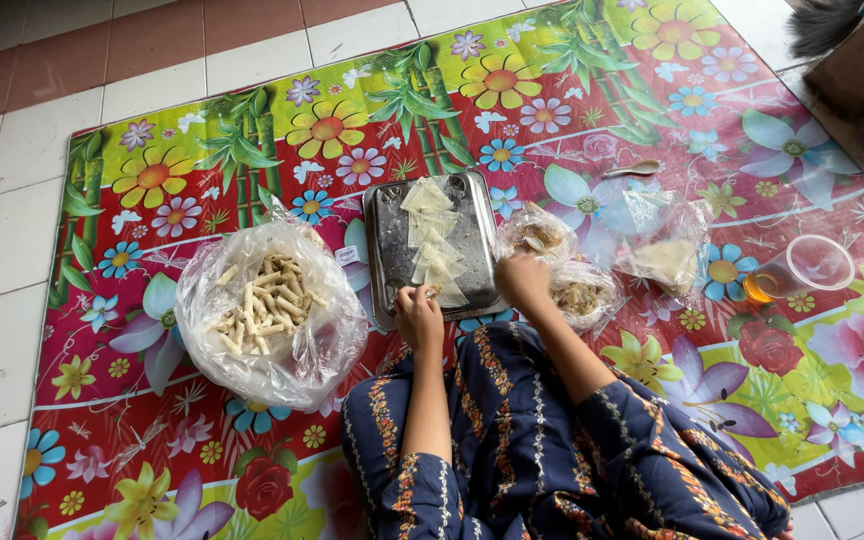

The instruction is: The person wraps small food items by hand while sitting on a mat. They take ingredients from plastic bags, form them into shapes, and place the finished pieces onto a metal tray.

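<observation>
head view is showing a metal tray (pixel 384 232) lying on a flowered mat (pixel 152 420), pale wrapper sheets (pixel 432 240) lined down its middle. the left hand (pixel 418 316) is pinching a sheet at the tray's near edge; the right hand (pixel 522 280), apart from it, is resting curled at the tray's right corner, grip unclear. left of the tray a clear bag of rolled sticks (pixel 262 305) is sitting; right of it, filling bags (pixel 577 290) and a glass cup (pixel 802 268).
</observation>
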